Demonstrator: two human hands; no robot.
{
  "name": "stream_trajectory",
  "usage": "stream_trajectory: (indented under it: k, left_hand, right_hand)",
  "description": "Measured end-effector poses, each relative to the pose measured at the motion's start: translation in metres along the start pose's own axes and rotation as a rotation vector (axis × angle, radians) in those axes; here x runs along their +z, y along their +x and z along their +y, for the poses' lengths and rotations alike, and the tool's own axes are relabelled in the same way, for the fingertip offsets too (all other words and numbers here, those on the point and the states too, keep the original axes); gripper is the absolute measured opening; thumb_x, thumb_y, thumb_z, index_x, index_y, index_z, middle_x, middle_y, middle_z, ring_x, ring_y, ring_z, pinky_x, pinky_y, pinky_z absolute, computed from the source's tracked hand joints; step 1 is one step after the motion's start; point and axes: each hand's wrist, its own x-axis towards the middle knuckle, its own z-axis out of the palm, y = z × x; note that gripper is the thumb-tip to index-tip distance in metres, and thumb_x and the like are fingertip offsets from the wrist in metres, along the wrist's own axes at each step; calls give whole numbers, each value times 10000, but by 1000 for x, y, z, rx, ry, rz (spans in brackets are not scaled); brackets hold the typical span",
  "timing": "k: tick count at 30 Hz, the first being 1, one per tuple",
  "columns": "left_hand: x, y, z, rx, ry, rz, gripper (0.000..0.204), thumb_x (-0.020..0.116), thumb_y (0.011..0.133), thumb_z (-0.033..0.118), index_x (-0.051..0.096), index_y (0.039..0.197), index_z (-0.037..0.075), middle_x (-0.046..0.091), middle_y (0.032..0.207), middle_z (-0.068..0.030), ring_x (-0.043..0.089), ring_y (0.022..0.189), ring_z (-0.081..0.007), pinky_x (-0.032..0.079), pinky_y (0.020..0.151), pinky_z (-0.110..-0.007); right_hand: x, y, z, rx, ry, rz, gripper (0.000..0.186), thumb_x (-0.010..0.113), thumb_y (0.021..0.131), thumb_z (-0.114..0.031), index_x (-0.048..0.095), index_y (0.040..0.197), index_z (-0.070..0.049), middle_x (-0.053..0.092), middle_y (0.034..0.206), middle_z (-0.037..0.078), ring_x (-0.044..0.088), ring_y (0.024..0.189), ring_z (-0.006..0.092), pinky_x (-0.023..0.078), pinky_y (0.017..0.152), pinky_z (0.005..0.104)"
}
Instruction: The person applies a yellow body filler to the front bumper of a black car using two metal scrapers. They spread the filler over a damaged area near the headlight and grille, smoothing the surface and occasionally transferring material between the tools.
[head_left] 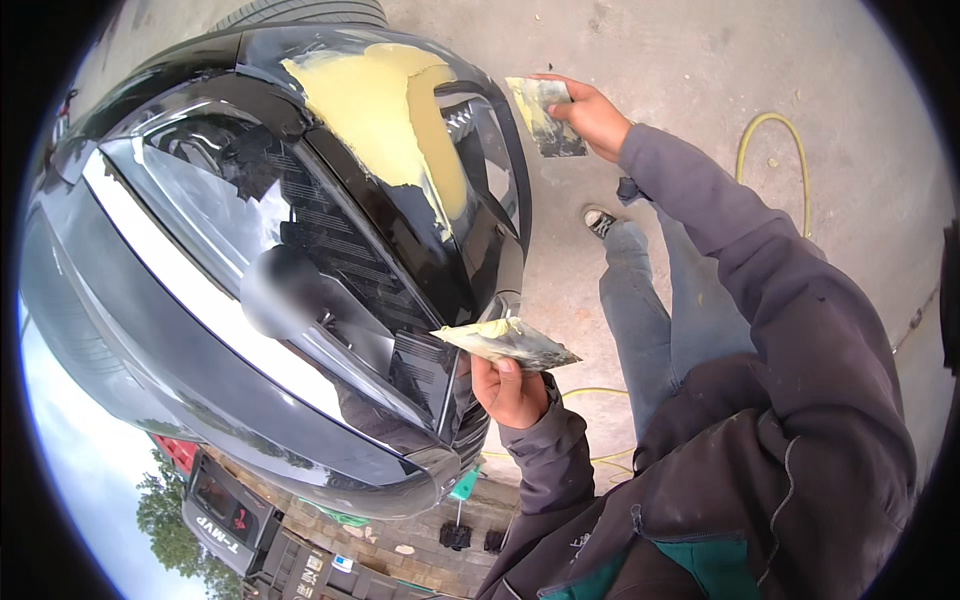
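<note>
In my left hand (512,396) is a thin flat putty spreader (512,345), held between thumb and fingers, with pale yellow putty along its upper edge. My right hand (597,122) grips a second putty spreader (550,122), smeared with yellow at its far end and dark at its near end. Both hands are apart from the black car (235,425) on my left. A broad patch of yellow filler (365,105) covers the car's corner panel, beside a lamp (490,150). Part of that patch has a darker, smoother tone.
Concrete floor (680,60) lies under my feet. A yellow hose (806,180) loops across it to the right and runs behind my left arm. A tyre (300,12) is beyond the car. Another dark vehicle (225,510) stands at lower left, near a green object (464,486).
</note>
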Motion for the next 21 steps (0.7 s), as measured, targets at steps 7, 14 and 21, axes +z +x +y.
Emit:
stream_trajectory:
  k: [7, 14, 21]
  left_hand:
    - [23, -2, -3, -94, 125, 132, 404, 616, 859, 213, 485, 1091, -91, 581, 974, -136, 561, 846, -196, 455, 778, -312]
    - [37, 8, -15, -122, 177, 188, 431, 639, 849, 250, 480, 1074, -82, 581, 920, -139, 578, 764, -205, 485, 709, -327]
    - [34, 7, -20, -61, 178, 208, 455, 625, 850, 256, 452, 1101, -82, 579, 876, -146, 598, 676, -229, 553, 612, -378]
  right_hand:
    - [34, 134, 34, -214, -175, 109, 464, 397, 801, 42, 541, 1230, -63, 602, 1127, 98, 559, 1018, 190, 426, 873, 288]
    - [45, 186, 61, -289, -397, 328, 475, 422, 734, -5, 594, 1168, -93, 642, 1009, 141, 614, 873, 226, 475, 774, 310]
    - [69, 143, 42, -467, -556, 256, 473, 422, 751, -6, 564, 1194, -90, 628, 1012, 156, 607, 890, 264, 470, 789, 325]
